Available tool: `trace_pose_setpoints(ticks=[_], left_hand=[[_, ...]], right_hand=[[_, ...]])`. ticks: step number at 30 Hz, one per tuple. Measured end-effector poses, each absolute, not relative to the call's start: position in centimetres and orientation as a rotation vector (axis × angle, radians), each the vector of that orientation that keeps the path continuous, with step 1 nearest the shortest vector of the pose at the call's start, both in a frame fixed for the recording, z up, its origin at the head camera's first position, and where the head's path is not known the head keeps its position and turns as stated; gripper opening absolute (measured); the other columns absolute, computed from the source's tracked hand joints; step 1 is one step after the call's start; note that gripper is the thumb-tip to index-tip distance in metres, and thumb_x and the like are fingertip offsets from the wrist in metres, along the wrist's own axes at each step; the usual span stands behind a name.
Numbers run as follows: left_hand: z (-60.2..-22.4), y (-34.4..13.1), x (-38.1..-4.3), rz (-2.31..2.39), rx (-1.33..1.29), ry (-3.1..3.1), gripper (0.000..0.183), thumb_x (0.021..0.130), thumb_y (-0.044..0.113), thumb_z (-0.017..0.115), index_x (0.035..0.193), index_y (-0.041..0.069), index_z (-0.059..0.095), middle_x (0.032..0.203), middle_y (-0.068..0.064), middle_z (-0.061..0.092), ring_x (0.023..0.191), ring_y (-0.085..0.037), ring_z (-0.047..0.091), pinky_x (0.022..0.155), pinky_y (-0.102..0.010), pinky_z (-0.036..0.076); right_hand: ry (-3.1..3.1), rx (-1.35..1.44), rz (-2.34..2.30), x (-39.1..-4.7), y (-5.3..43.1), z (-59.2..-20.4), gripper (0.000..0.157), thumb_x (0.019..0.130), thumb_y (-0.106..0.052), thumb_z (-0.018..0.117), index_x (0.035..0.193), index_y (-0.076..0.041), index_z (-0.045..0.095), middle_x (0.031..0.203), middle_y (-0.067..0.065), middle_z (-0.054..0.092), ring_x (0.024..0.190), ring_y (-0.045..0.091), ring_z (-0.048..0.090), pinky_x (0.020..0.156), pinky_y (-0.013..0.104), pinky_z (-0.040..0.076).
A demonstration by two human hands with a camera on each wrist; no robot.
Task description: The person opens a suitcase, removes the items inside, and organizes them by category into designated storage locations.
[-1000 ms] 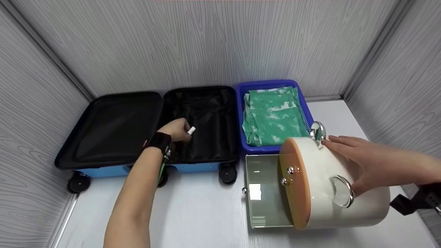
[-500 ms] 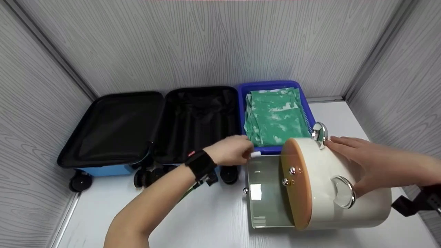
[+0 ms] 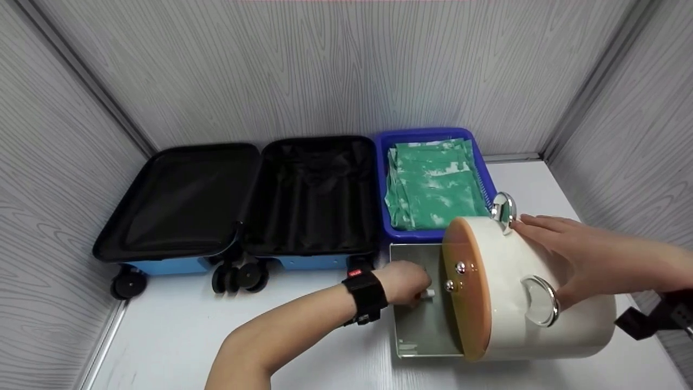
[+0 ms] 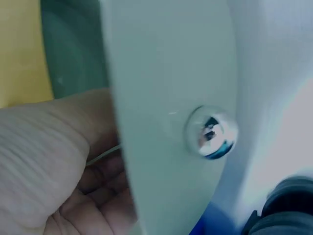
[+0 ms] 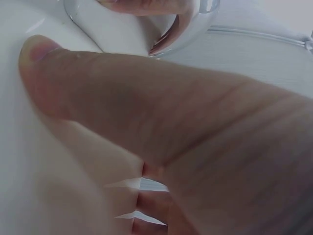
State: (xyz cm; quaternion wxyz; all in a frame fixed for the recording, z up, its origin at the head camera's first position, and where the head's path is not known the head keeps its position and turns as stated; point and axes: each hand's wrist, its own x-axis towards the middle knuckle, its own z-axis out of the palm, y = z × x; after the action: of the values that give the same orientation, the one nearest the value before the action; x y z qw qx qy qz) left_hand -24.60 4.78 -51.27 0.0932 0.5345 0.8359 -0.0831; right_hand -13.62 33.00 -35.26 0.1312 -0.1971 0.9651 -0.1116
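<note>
My left hand (image 3: 403,283) is down inside the clear drawer (image 3: 433,336) with its fingers curled. A small white stick-like piece (image 3: 427,293) pokes out past the fingertips; its kind does not show. In the left wrist view the drawer front, with a chrome knob (image 4: 212,132), hides part of the fingers. The drawer stands pulled out from the orange front (image 3: 470,319) of a cream-white storage box (image 3: 520,341). On top of that box rests my right hand (image 3: 590,257), fingers spread between the two chrome handles (image 3: 544,303).
An open blue suitcase with black lining (image 3: 319,200) lies at the back left, its wheels (image 3: 130,284) facing me. Beside it a blue basket (image 3: 417,236) holds folded green-and-white cloth (image 3: 433,184). Grey wood-patterned walls (image 3: 335,65) stand behind and at both sides.
My left hand has moved right from over the suitcase, past the basket's front edge, and down into the drawer, carrying the small white piece. The right hand stays on the box.
</note>
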Motion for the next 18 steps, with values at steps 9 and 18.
trace_pose_setpoints(ticks=[9,18], left_hand=[[-52.5,4.9,-24.0,-0.282,1.557,2.495,0.018,0.083,0.019,0.080,0.076,0.016,0.064,0.084,0.001,0.067,0.072,-0.017,0.064,0.061,-0.033,0.054],[-51.9,4.1,-23.6,-0.159,1.615,2.540,0.020,0.083,0.025,0.084,0.090,0.015,0.068,0.095,-0.001,0.065,0.083,-0.019,0.064,0.069,-0.032,0.054]], right_hand=[[2.805,-0.551,-0.314,-13.7,32.8,-35.1,0.129,0.054,-0.039,0.095,0.160,-0.004,0.031,0.161,0.018,0.034,0.144,0.039,0.034,0.108,0.059,0.037],[2.787,-0.522,-0.319,-13.6,32.9,-35.1,0.129,0.054,-0.035,0.094,0.161,-0.005,0.029,0.161,0.021,0.032,0.144,0.042,0.033,0.109,0.061,0.036]])
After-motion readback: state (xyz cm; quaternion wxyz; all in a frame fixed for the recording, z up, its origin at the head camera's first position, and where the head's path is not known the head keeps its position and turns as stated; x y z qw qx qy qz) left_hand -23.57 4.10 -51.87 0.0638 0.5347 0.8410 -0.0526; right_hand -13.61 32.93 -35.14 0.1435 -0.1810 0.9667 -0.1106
